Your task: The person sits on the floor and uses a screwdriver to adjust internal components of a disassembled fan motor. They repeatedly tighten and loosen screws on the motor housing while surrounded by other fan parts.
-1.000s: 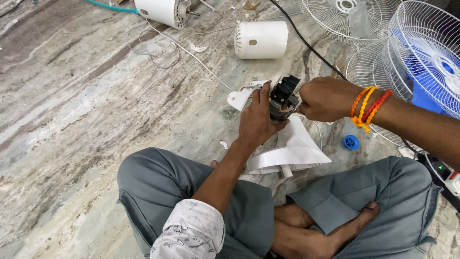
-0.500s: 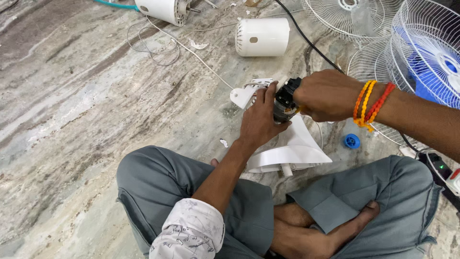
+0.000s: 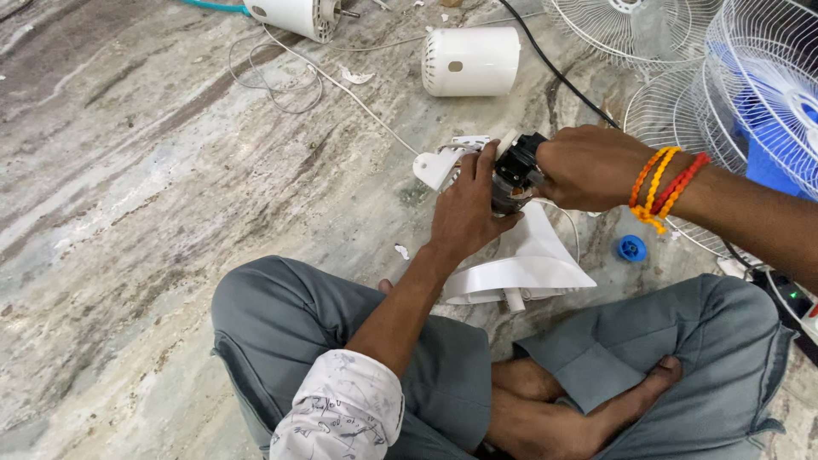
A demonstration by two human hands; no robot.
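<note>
I sit cross-legged on a marble floor. My left hand wraps around the side of a small fan motor with a black top and copper windings. My right hand, with orange and red threads on its wrist, grips the motor's black top from the right. The motor sits in a white plastic fan housing with a bracket sticking out to the left. The fingers hide most of the motor.
A white cylindrical motor cover lies beyond the hands, another white motor unit farther back left. Wire fan guards and a blue-bladed fan stand at right. A blue cap, a black cable and thin wires lie on the floor.
Both hands have stayed on the motor; it has turned slightly in their grip and my right hand has closed further over the black top.
</note>
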